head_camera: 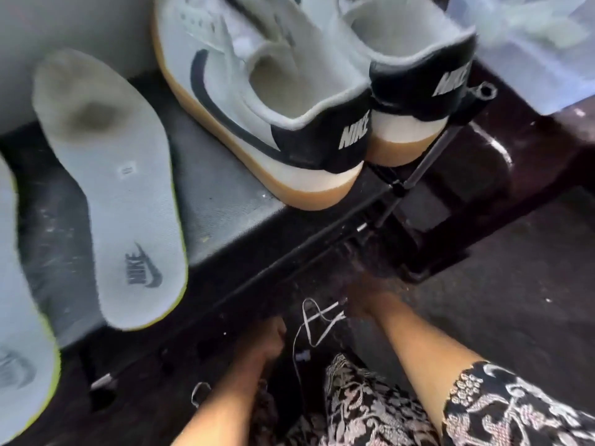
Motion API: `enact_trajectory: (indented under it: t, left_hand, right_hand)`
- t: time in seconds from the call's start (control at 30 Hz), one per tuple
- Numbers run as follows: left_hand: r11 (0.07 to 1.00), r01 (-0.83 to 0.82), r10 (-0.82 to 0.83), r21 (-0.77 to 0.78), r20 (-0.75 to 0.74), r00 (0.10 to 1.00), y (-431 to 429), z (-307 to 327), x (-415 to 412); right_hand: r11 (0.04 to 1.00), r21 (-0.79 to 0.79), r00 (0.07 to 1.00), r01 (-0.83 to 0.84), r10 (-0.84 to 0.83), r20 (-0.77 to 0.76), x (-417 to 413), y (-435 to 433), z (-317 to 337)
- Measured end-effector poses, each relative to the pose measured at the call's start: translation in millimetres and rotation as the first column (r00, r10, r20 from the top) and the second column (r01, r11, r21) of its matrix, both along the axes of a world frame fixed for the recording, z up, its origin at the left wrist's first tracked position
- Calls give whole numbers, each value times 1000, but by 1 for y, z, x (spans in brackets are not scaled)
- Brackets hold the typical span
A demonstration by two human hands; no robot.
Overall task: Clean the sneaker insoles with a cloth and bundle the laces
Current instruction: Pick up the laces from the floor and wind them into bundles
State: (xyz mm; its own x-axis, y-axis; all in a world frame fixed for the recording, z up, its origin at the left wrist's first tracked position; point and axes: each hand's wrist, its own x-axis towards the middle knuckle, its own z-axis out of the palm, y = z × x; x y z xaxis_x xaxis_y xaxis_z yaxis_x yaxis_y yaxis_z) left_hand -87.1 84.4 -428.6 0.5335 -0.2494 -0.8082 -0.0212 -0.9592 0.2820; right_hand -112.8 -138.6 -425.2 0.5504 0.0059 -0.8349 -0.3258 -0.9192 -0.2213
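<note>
Two pale grey insoles lie on a dark platform at the left. One insole has a brown stain near the toe, and the other insole is cut off by the frame's edge. Two grey sneakers with gum soles, the left sneaker and the right sneaker, stand heel toward me at the top. Below the platform's edge, in shadow, both hands hold a thin white lace. My left hand is curled on one part of it. My right hand, blurred, pinches its ends. No cloth is in view.
A black metal rod and frame run past the sneakers' heels to the platform's edge. A clear plastic bag lies at the top right. Dark floor spreads to the right. My patterned clothing fills the bottom.
</note>
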Motion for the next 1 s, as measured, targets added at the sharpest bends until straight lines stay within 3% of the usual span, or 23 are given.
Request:
enact_trajectory:
  t: [0.13, 0.37, 0.67, 0.87, 1.0]
  left_hand:
    - [1000, 15, -16, 16, 7, 1000, 11, -11, -10]
    - [991, -129, 122, -24, -196, 973, 47, -9, -58]
    - [936, -351, 342, -15, -184, 922, 116, 20, -78]
    - [850, -527, 520, -27, -121, 846, 157, 25, -110]
    - [789, -615, 609, -11, -130, 783, 170, 21, -139]
  right_hand:
    - [990, 98, 995, 99, -97, -30, -21, 15, -42]
    - [978, 170, 991, 118, -107, -76, -59, 54, -32]
    - [981, 134, 989, -137, 143, -39, -58, 109, -38]
    - [914, 213, 931, -345, 363, -48, -62, 143, -54]
    - [893, 125, 893, -433, 444, -78, -73, 147, -65]
